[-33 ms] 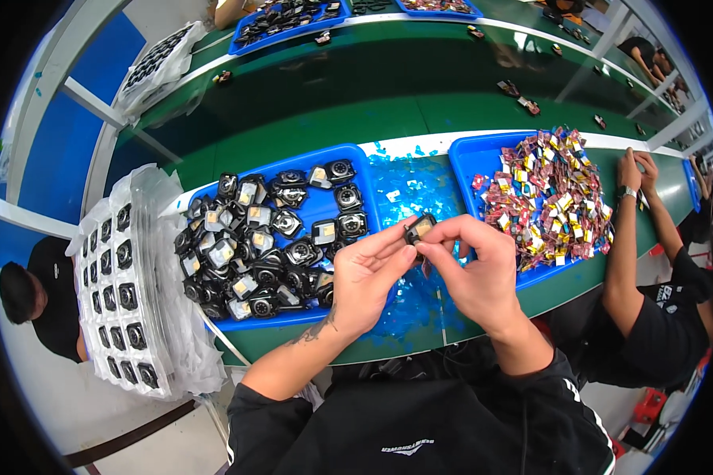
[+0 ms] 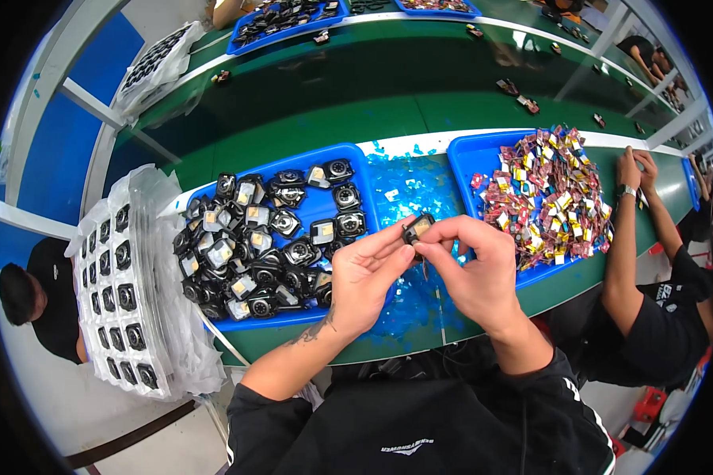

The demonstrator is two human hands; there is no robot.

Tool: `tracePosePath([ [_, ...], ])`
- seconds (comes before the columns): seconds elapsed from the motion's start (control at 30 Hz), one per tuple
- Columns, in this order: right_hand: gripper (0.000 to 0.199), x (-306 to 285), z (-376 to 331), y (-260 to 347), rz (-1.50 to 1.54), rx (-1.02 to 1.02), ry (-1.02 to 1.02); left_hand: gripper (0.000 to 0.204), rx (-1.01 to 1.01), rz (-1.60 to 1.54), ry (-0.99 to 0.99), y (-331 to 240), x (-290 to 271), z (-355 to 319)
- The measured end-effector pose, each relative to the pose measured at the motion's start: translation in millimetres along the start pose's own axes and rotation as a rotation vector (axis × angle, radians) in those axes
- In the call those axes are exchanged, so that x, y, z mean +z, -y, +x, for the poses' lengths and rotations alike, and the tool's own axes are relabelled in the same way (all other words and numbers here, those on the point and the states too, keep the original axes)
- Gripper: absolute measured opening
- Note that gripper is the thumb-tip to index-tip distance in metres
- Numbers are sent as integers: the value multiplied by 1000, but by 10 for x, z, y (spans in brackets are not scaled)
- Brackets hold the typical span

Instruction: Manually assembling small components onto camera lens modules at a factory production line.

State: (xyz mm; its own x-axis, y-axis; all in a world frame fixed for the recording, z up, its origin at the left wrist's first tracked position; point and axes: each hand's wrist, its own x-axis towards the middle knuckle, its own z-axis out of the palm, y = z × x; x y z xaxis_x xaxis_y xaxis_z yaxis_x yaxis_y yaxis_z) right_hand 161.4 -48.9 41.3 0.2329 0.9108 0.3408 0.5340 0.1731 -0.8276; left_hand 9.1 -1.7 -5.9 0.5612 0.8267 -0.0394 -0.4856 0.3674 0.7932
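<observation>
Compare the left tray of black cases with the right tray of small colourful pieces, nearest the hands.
The left tray holds chunky black cases; the right tray holds smaller pieces in pink, yellow and white.
Bare floor shows right of the left tray's middle, but along the right tray's left side.
Both trays are blue and rest on the green table.

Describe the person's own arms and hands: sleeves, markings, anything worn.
The black fabric left sleeve and black fabric right sleeve end near the elbows; white stripes edge the right one. A dark tattoo marks the bare left forearm near the wrist. The left grip and right grip are ungloved hands, with no ring or wristwatch visible.
</observation>
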Motion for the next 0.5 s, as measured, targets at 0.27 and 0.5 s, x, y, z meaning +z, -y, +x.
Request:
tracePosePath([
  [0.27,10,-46,43,34,-41,-78,40,42,67,118,33,40,-46,-29],
  [0.5,11,-98,69,36,-72,-113,70,41,84,84,33,99,-53,-49],
])
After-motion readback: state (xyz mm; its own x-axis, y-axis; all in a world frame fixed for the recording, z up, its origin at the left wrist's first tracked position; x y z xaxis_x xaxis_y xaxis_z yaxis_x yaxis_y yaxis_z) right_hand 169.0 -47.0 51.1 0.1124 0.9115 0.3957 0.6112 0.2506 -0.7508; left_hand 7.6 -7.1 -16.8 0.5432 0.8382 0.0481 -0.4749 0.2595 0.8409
